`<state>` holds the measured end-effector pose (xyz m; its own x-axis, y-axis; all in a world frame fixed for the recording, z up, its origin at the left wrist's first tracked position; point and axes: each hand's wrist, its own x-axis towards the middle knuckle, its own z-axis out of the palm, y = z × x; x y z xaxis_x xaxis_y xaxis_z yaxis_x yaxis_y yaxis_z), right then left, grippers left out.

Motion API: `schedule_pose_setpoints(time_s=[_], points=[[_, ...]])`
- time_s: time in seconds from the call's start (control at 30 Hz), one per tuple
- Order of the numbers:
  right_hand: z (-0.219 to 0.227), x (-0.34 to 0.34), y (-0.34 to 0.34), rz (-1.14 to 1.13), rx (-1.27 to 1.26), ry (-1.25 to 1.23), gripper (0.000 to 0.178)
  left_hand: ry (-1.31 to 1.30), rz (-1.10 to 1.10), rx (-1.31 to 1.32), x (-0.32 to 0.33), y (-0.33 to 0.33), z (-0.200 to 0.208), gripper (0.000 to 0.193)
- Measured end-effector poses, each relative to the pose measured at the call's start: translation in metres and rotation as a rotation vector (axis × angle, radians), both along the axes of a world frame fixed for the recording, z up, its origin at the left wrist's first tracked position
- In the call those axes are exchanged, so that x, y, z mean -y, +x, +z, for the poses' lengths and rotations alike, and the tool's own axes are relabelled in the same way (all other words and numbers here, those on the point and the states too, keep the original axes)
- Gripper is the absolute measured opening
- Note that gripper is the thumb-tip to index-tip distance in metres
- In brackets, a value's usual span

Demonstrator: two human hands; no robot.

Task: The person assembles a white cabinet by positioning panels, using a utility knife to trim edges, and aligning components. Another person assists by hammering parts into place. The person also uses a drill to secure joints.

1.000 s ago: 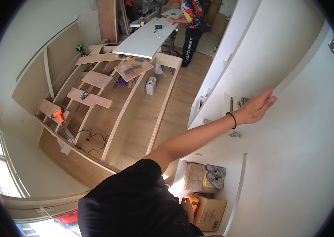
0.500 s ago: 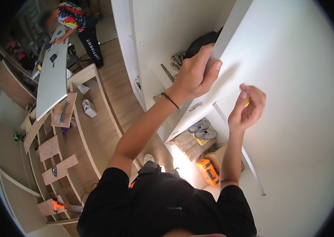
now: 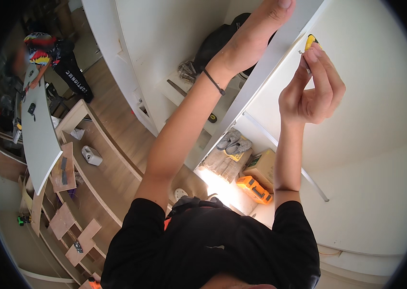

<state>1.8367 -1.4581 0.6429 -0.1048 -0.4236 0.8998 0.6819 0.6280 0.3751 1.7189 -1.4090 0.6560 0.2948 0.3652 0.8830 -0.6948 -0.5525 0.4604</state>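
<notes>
My left hand (image 3: 256, 36) is raised at the narrow edge of a tall white panel (image 3: 294, 30). Its thumb shows near the top of the picture, but the other fingers are hidden or cut off, so its grip is unclear. To the right, my right hand (image 3: 315, 89) is closed, with a small yellow-and-black tool (image 3: 312, 41) pinched at the fingertips. A bit of metal shows beside that tool; its exact kind is not clear. Behind the right hand stretches a broad white board (image 3: 376, 125).
A dark bag (image 3: 213, 50) sits in the white cabinet. Below are grey shoes (image 3: 234, 144), a cardboard box (image 3: 261, 166) and an orange case (image 3: 254, 189). On the left lies a wooden frame (image 3: 112, 192); beyond it, a person (image 3: 51, 53) bends over a long board (image 3: 42, 130).
Both hands have moved upward, the left one farther along the panel edge. The yellow-and-black tool, mostly hidden before, now shows above my right fingertips. The view has shifted.
</notes>
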Motion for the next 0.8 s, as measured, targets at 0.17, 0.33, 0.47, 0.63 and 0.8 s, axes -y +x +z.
schedule_pose_setpoints(time_s=[0.17, 0.33, 0.47, 0.63, 0.8], points=[[0.005, 0.001, -0.002, -0.042, 0.015, -0.055, 0.03, -0.252, -0.092, 0.156, 0.001, 0.012, -0.015, 0.068], [0.004, 0.0, -0.01, -0.184, -0.006, -0.03, 0.031, -0.268, -0.273, 0.108, 0.001, 0.012, -0.013, 0.063], [-0.004, -0.005, -0.02, -0.223, -0.079, -0.042, 0.028, -0.166, -0.44, 0.071, -0.006, 0.017, -0.006, 0.06], [-0.019, -0.005, -0.028, -0.062, -0.195, -0.075, 0.023, -0.047, -0.492, 0.009, -0.012, 0.022, -0.008, 0.058], [-0.019, 0.003, -0.014, -0.113, -0.101, -0.069, 0.021, -0.028, -0.483, -0.014, -0.013, 0.02, -0.006, 0.058]])
